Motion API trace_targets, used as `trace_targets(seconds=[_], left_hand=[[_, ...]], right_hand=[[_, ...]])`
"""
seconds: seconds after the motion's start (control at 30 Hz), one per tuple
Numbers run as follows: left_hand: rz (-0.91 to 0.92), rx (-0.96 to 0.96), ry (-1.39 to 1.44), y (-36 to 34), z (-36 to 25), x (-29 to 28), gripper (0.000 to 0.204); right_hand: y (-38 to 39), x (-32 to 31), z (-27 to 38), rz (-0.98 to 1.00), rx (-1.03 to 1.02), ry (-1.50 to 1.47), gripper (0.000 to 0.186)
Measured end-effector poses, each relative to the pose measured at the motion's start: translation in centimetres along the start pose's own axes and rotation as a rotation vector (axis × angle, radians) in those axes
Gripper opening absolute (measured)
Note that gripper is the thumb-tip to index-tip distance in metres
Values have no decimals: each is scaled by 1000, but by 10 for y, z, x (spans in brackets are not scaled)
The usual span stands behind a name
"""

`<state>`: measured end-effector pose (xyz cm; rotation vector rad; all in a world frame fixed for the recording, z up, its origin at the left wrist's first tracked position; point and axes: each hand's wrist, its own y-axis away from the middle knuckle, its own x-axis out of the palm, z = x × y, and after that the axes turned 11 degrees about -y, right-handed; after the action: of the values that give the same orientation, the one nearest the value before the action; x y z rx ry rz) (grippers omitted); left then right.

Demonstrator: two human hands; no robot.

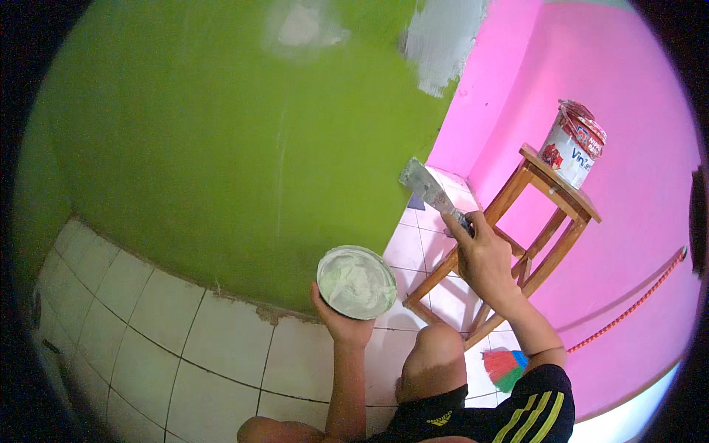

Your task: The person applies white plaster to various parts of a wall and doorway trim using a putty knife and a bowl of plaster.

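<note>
My left hand (343, 325) is closed on the underside and edge of a round bowl (392, 284), which holds pale, whitish-green filler paste (357, 283). To its upper right, my right hand (484, 258) grips the handle of a putty knife (428, 188). The knife's flat blade is smeared with paste and points up and to the left, apart from the green wall (192, 133). Grey-white filler patches (443, 40) cover the wall's upper right edge, and a smaller pale patch (300, 26) lies near the top middle.
A wooden stool (557, 193) stands at the right with a paint-smeared red and white can (576, 148) on its seat. Beside the pink wall (628, 244) is a broom with colourful bristles (506, 368) and a striped orange handle (628, 314). White tiles (221, 332) form the floor.
</note>
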<state>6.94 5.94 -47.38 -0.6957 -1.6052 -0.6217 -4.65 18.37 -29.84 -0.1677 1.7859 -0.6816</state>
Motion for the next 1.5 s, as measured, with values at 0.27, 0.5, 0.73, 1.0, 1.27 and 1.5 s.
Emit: trace_targets(seconds=[0.27, 0.5, 0.73, 1.0, 1.27, 1.5], left_hand=[[18, -6, 19, 1, 4, 2, 67], [-16, -16, 19, -5, 4, 9, 66], [8, -15, 39, -2, 7, 8, 65], [-33, -11, 47, 2, -3, -6, 64], [486, 57, 858, -4, 0, -25, 66], [22, 95, 129, -1, -17, -7, 67]], right_hand=[[14, -24, -4, 21, 27, 107, 53], [18, -46, -7, -23, 46, 191, 49], [-7, -28, 3, 37, -50, 122, 54], [-10, -20, 10, 49, -22, 113, 48], [9, -49, 14, 45, -28, 164, 46], [12, -29, 39, 315, -12, -561, 32]])
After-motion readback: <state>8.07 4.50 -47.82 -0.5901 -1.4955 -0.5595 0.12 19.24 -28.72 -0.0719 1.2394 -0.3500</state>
